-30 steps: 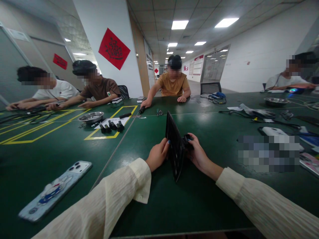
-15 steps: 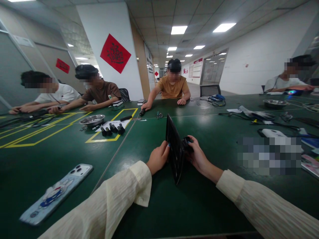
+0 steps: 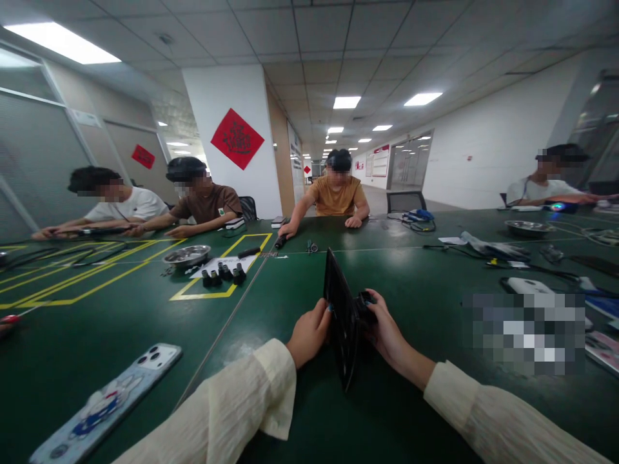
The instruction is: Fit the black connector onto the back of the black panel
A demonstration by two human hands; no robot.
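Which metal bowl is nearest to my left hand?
The bowl on your left, near the small black pieces; the far-right bowl is farther from your left hand.

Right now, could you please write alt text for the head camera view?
A person's left hand holds a thin black panel at a green table; their right hand grips a black part on its other side. A phone lies at left; people sit beyond.

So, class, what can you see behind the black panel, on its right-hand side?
The right hand grips a dark part just right of the black panel. The panel's right face is turned away, so any join between them is hidden.
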